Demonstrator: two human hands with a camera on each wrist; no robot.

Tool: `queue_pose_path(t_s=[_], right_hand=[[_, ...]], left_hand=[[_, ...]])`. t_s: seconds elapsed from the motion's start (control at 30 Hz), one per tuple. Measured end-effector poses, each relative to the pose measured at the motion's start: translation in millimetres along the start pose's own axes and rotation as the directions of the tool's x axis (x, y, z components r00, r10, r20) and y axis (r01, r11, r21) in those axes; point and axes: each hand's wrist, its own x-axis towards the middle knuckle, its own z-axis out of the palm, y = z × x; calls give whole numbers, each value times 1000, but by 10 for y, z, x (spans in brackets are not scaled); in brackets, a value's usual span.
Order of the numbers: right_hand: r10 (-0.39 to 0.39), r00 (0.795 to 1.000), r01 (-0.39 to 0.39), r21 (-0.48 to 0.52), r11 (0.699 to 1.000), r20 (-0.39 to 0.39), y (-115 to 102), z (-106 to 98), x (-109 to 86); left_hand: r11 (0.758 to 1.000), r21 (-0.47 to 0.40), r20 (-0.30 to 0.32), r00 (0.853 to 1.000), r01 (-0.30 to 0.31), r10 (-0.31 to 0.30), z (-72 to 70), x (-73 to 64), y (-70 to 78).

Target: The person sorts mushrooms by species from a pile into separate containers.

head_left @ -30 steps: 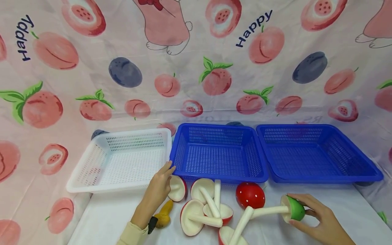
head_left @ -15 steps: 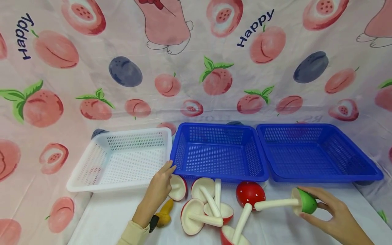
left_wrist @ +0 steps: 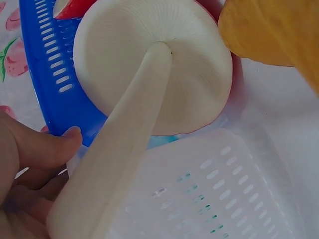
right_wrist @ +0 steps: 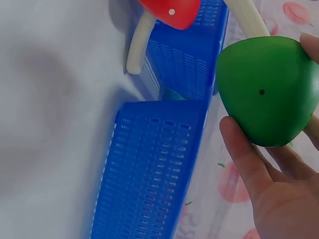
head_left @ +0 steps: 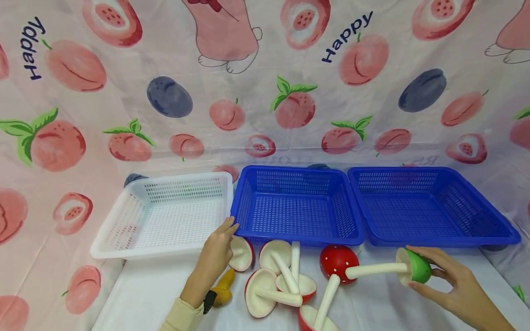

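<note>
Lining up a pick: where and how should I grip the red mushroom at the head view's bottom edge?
Probably pinch its stem midway, coming from the right: the stem juts slim from the cap's pale underside, white cloth shows on that side, and other mushrooms lie on its left.

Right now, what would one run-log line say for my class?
right hand: holds green-capped mushroom by cap; left hand: near white basket, middle blue basket; contact unclear
</note>
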Motion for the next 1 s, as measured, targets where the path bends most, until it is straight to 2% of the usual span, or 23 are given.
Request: queue_pose_path(t_s=[0.2, 0.73, 1.0], right_hand=[[24, 1000, -24, 17, 1000, -2, 37, -72, 89], [2, 998, -2, 12, 1000, -62, 182, -283, 411], [23, 997, -22, 13, 1000, -80, 286, -342, 560]], left_hand=[[1000, 2, -9, 1000, -3, 3, 1, -15, -9], [1000, 3, -25, 999, -23, 23, 26, -31, -29], [999, -17, -44, 998, -40, 39, 24, -29, -45]])
